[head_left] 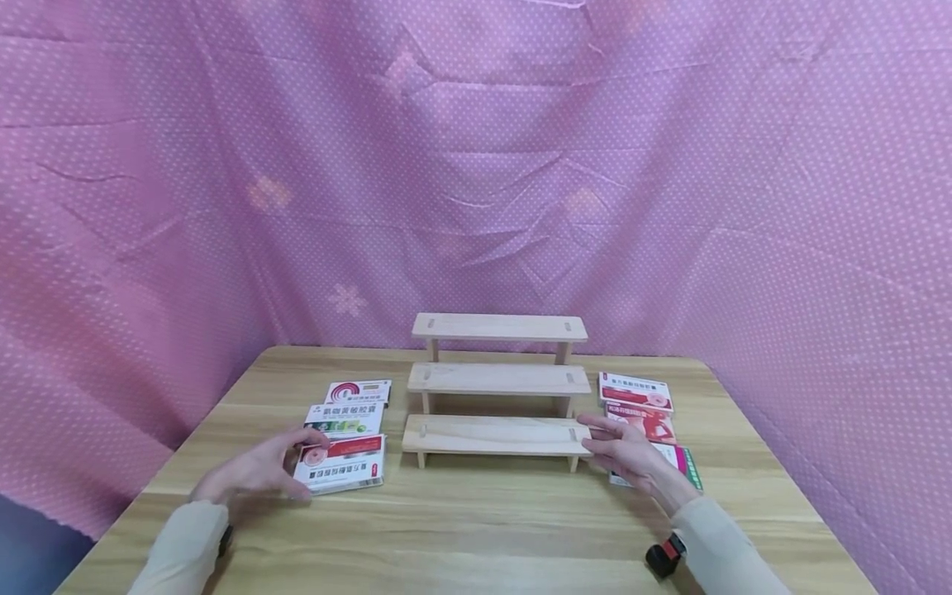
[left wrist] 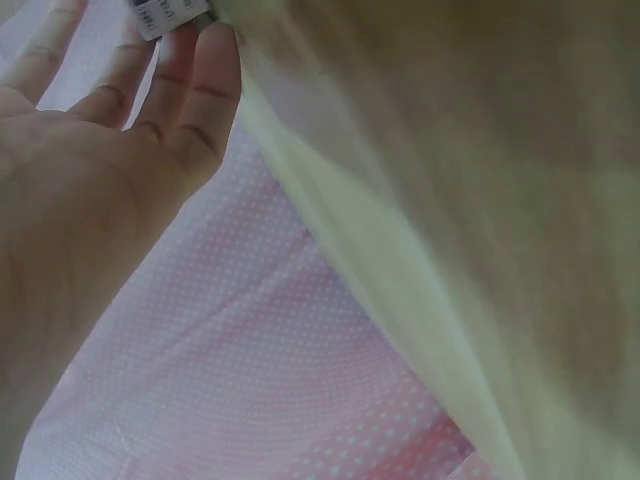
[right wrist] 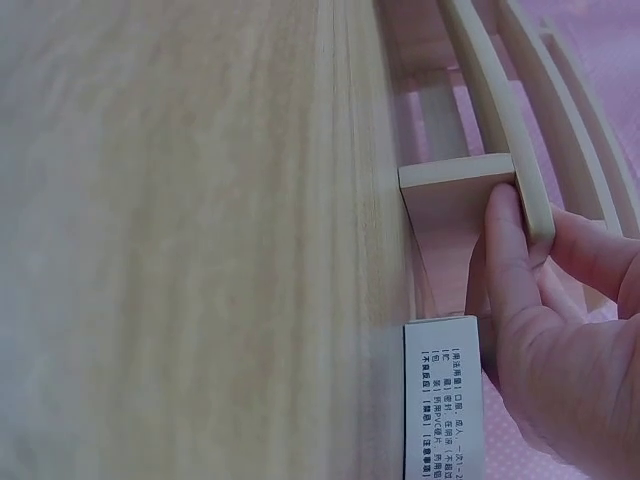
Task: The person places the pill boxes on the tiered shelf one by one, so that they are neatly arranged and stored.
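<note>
A three-tier wooden display stand (head_left: 497, 378) sits mid-table. My right hand (head_left: 628, 453) pinches the right end of its lowest shelf; in the right wrist view one finger (right wrist: 510, 250) lies under the board (right wrist: 500, 120) by its leg, another above it. On the left, my left hand (head_left: 260, 464) is spread at the near end of a red-and-white medicine box (head_left: 349, 463), fingertips right at its edge and thumb by its lower corner. The left wrist view shows those fingers (left wrist: 165, 95) loosely extended, with a printed box end (left wrist: 165, 15) just beyond them.
Behind the left box lie a white-and-green box (head_left: 345, 418) and a box with red rings (head_left: 360, 392). At right, a white box (head_left: 635, 391), a red box (head_left: 654, 424) and a green-edged box (head_left: 692, 468) form a column. Pink dotted cloth (head_left: 476, 190) hangs around the wooden table (head_left: 461, 537).
</note>
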`<state>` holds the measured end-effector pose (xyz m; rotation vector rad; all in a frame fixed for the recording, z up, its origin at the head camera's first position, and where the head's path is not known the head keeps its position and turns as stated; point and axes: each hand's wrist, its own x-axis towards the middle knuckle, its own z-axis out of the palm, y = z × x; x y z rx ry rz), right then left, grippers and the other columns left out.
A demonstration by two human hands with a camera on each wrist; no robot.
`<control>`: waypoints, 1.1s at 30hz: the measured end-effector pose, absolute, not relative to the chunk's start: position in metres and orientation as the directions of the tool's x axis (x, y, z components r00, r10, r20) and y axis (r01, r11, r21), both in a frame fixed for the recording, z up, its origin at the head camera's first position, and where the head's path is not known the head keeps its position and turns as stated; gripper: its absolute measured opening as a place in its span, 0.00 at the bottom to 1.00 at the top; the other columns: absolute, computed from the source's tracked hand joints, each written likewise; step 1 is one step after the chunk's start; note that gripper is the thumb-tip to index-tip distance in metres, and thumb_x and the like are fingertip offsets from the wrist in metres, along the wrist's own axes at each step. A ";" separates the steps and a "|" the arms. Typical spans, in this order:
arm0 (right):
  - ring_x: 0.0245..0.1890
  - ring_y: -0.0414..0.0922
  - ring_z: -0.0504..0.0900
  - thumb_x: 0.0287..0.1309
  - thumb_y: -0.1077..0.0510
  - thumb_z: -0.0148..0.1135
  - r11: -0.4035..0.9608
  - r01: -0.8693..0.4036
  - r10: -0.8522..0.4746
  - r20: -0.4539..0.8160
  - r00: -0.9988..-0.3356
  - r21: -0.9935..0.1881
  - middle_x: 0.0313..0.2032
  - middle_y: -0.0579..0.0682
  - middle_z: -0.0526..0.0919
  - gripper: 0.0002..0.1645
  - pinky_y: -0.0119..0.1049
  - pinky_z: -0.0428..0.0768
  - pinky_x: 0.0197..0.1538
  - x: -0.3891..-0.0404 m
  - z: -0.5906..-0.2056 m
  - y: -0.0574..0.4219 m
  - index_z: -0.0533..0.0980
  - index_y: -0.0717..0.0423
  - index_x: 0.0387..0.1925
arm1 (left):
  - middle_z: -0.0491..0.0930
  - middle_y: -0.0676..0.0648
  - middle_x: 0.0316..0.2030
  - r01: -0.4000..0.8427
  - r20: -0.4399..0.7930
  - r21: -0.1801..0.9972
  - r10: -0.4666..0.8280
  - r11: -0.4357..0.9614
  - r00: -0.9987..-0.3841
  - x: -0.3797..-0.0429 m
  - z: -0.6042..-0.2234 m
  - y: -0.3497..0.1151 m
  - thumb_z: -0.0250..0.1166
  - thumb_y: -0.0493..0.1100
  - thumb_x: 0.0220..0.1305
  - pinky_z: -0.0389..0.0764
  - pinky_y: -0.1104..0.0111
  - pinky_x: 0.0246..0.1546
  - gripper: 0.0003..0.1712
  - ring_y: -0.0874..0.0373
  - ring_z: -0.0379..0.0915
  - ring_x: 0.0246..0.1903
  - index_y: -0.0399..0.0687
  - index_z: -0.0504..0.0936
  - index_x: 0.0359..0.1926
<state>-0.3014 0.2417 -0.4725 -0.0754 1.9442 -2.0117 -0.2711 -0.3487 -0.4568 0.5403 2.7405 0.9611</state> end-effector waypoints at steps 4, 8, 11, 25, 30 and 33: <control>0.49 0.40 0.80 0.64 0.64 0.60 -0.012 0.192 -0.292 -0.180 -0.939 -0.981 0.64 0.60 0.71 0.39 0.37 0.84 0.55 -0.301 -0.473 0.242 0.57 0.65 0.72 | 0.69 0.38 0.62 0.260 -0.062 0.626 0.379 0.735 -0.923 -0.270 -0.457 -0.347 0.82 0.49 0.33 0.64 0.43 0.63 0.47 0.41 0.64 0.60 0.55 0.73 0.59; 0.50 0.40 0.80 0.64 0.64 0.61 -0.013 0.208 -0.286 -0.196 -0.938 -0.978 0.66 0.62 0.69 0.38 0.40 0.83 0.56 -0.301 -0.470 0.242 0.58 0.64 0.72 | 0.73 0.43 0.56 0.249 -0.066 0.626 0.369 0.739 -0.927 -0.271 -0.456 -0.345 0.81 0.48 0.35 0.71 0.60 0.55 0.45 0.49 0.68 0.53 0.54 0.74 0.59; 0.50 0.41 0.80 0.65 0.64 0.59 -0.003 0.221 -0.277 -0.211 -0.937 -0.975 0.68 0.63 0.65 0.37 0.41 0.83 0.58 -0.300 -0.468 0.244 0.58 0.63 0.72 | 0.74 0.44 0.52 0.254 -0.059 0.655 0.383 0.712 -0.922 -0.275 -0.454 -0.344 0.80 0.47 0.38 0.74 0.67 0.47 0.44 0.52 0.70 0.47 0.51 0.73 0.60; 0.49 0.41 0.80 0.65 0.65 0.59 -0.027 0.199 -0.308 -0.182 -0.934 -0.980 0.61 0.60 0.72 0.36 0.38 0.84 0.55 -0.301 -0.469 0.242 0.58 0.66 0.72 | 0.70 0.33 0.61 0.261 0.036 0.683 0.325 0.682 -0.945 -0.289 -0.430 -0.340 0.78 0.46 0.44 0.75 0.51 0.58 0.52 0.40 0.68 0.58 0.40 0.64 0.70; 0.49 0.41 0.80 0.65 0.66 0.59 -0.025 0.197 -0.303 -0.180 -0.936 -0.980 0.64 0.62 0.70 0.36 0.37 0.84 0.55 -0.301 -0.468 0.242 0.59 0.66 0.71 | 0.69 0.34 0.63 0.245 0.067 0.675 0.273 0.696 -0.960 -0.294 -0.427 -0.335 0.76 0.50 0.48 0.68 0.45 0.60 0.50 0.41 0.66 0.59 0.41 0.65 0.70; 0.47 0.40 0.81 0.65 0.66 0.58 -0.022 0.220 -0.292 -0.204 -0.934 -0.975 0.58 0.59 0.73 0.34 0.37 0.84 0.54 -0.301 -0.468 0.242 0.60 0.65 0.71 | 0.70 0.36 0.63 0.239 0.081 0.695 0.258 0.678 -0.963 -0.298 -0.425 -0.331 0.75 0.50 0.51 0.69 0.49 0.60 0.49 0.44 0.67 0.57 0.42 0.64 0.71</control>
